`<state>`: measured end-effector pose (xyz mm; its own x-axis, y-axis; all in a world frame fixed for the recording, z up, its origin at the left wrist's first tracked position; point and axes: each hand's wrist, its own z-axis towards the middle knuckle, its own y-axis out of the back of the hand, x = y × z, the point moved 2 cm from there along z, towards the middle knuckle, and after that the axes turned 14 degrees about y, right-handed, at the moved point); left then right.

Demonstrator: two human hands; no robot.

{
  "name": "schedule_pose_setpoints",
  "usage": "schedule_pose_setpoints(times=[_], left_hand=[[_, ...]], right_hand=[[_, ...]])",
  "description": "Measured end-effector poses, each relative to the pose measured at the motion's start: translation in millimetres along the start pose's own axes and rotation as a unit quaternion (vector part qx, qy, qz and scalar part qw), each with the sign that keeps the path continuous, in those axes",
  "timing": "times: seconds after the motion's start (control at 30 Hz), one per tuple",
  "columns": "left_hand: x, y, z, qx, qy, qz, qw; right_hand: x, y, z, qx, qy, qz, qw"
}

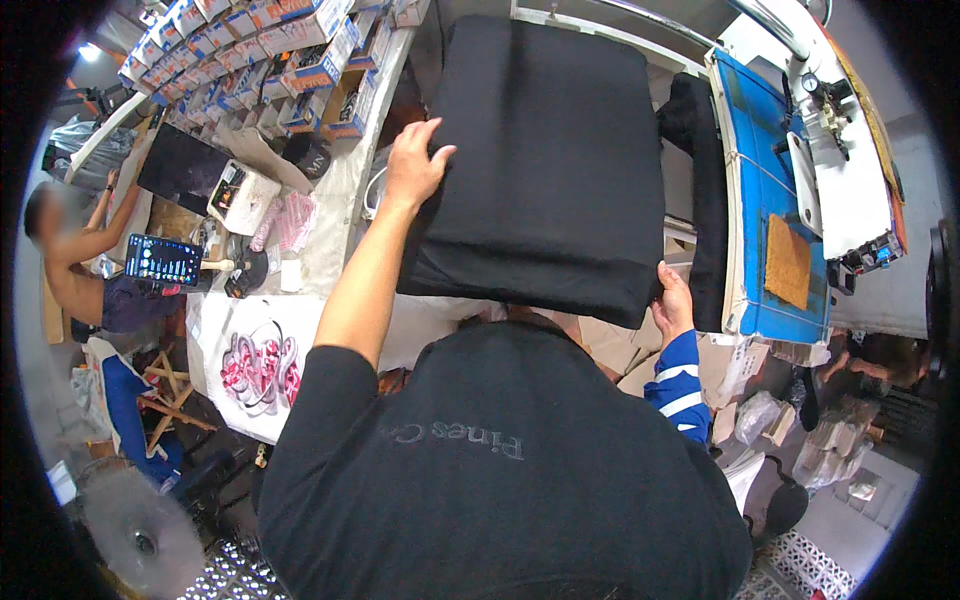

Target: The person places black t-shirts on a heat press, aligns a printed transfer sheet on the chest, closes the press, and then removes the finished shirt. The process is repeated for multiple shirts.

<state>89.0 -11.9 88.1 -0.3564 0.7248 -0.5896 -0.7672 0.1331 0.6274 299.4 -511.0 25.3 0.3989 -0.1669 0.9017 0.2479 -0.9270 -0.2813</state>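
- Black cloth (545,150): spread nearly flat in a broad, squarish shape, between 12 and 1 o'clock from the centre of the view; a fold crosses it near its 6 o'clock edge. Directions below are taken from its middle.
- Left hand (415,165): at 9 o'clock, by the cloth's side edge, open, with the thumb spread away from the fingers.
- Right hand (673,300): between 4 and 5 o'clock, at the cloth's corner, fingers partly hidden; I cannot tell whether it pinches the fabric.
- Striped sleeve (680,385): blue and white, on the right forearm; the left forearm is bare.
- Narrow black cloth (709,210): at 3 o'clock, just beside the broad one.
- Blue board (750,180): pale-edged, farther out at 3 o'clock, with a tan pad (787,262) on it toward 4 o'clock.
- Counter (345,185): pale, at 9 o'clock, with rows of small boxes (300,60) around 10 o'clock.
- Patterned sheet (260,370): white with a pink and red design, at 8 o'clock.
- Lit phone (163,260): between 8 and 9 o'clock; beyond it stands another person (75,285).
- Round fan (140,540): between 7 and 8 o'clock, well apart.
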Motion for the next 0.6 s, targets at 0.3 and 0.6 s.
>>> schedule_pose_setpoints(times=[0.3, 0.6], left_hand=[[88.2, 15.3, -6.4, -0.046, 0.356, 0.092, 0.929], [39.9, -1.0, 1.8, 0.070, 0.256, -0.158, 0.951]], right_hand=[[-1.4, -1.5, -4.2, -0.004, 0.022, -0.004, 1.000], [-0.9, 0.7, -1.3, -0.002, -0.002, 0.020, 1.000]])
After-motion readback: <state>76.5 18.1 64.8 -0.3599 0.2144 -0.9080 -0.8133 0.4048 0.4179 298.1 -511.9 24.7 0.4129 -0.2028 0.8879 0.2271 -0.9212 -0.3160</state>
